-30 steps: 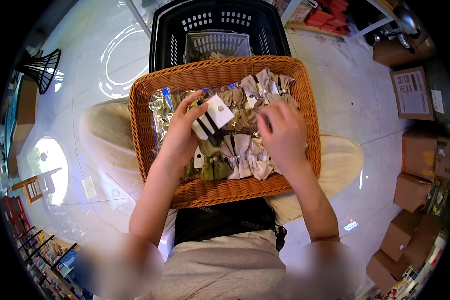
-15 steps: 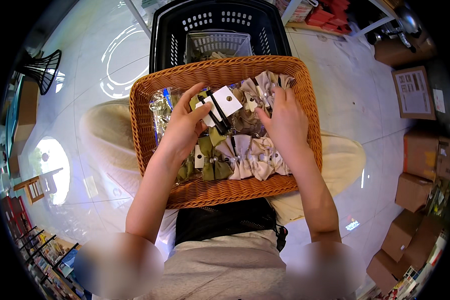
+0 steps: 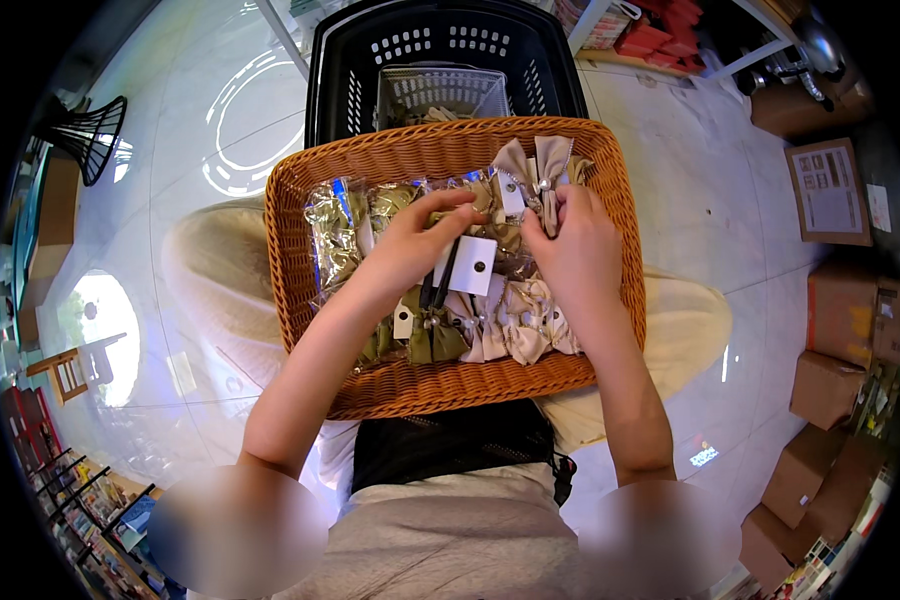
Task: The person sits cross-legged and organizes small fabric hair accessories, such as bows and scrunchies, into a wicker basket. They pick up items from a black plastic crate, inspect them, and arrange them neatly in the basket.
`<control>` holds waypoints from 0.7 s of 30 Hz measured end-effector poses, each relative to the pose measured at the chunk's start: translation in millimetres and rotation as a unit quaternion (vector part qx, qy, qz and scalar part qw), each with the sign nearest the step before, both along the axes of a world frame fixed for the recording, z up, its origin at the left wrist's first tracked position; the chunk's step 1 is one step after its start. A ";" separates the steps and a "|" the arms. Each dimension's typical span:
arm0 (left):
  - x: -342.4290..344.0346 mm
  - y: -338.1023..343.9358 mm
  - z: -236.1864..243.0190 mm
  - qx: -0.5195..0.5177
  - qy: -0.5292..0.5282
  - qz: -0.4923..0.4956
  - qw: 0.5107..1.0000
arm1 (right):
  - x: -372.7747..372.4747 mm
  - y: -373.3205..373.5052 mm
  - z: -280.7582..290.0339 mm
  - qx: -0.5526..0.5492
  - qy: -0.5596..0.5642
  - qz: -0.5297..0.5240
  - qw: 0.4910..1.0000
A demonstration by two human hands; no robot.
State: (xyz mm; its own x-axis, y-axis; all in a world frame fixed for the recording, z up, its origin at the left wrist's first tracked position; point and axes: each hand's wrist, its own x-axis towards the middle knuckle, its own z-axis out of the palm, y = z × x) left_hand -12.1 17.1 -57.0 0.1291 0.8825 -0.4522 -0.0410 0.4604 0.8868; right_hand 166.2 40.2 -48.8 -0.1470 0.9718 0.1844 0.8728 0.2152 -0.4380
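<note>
My left hand (image 3: 415, 238) is over the middle of a wicker basket (image 3: 282, 225), its thumb and forefinger stretched toward the right. Under its palm a hair tie with black elastic on a white card (image 3: 478, 266) slants down; its lower fingers, mostly hidden, appear to hold it. At the basket's far right, my right hand (image 3: 582, 235) pinches a beige fabric bow (image 3: 547, 182) raised on its card. Several green and pale pink bows (image 3: 435, 338) lie in the near row. Clear-wrapped green bows (image 3: 335, 235) fill the left side.
A black plastic basket (image 3: 335, 75) stands just beyond the wicker one, with a smaller grey mesh basket (image 3: 490, 90) inside. Cardboard boxes (image 3: 835, 310) line the right side. A black wire stand (image 3: 90, 140) is at the far left. The wicker basket rests across my legs.
My left hand has shifted right, and the carded hair tie has turned and dropped lower. The beige bow in my right hand has been lifted and turned more upright.
</note>
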 end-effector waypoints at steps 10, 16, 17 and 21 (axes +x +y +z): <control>19.3 3.5 11.0 -0.005 -0.088 0.043 0.995 | 11.6 -17.0 5.1 -0.193 0.436 -0.046 0.878; 15.0 -1.6 8.5 -0.010 -0.136 0.059 0.989 | 14.2 -28.2 6.3 -0.254 0.541 -0.011 0.802; 13.6 -2.5 8.5 -0.008 -0.141 0.064 0.988 | 13.0 -29.5 7.9 -0.258 0.532 0.006 0.807; 13.2 -6.5 13.1 -0.025 -0.142 0.050 0.988 | 15.5 -30.2 7.4 -0.286 0.538 -0.014 0.793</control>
State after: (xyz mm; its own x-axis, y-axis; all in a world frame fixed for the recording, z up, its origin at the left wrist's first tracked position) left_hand 1.1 10.5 -43.9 0.1703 0.8744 -0.4543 -0.3323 0.4850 0.8089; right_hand 181.7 10.1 -41.4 -0.1812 0.9417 -0.2836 -0.0716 -0.3002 -0.9512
